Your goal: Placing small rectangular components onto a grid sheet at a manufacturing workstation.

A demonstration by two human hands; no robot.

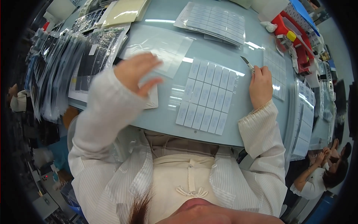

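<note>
Label sheet: the gridded white sheet (207, 98) lies flat on the glossy surface (167, 117), between the two hands and close to the near edge.
Long axis: runs away from the person, its far end leaning slightly to the right.
Right hand: this hand (262, 87) is just beside the sheet's far right part, apart from it, its grip closed around a small knife (248, 64).
Blade: points away and to the left, past the sheet's far right corner, not across the labels.
Left hand: blurred, this hand (140, 72) has thumb and fingers spread, with nothing seen between them; whether it touches anything beneath cannot be told.
Sheet from left grip: to the right and a little nearer the person, with bare surface between.
Nearer hand: the right.
Clear film: a translucent plastic sheet (177, 46) lies beyond the left fingers.
Far stack: more gridded sheets (216, 22) lie beyond the middle one.
Right side: another gridded sheet (278, 69) lies just past the right hand.
</note>
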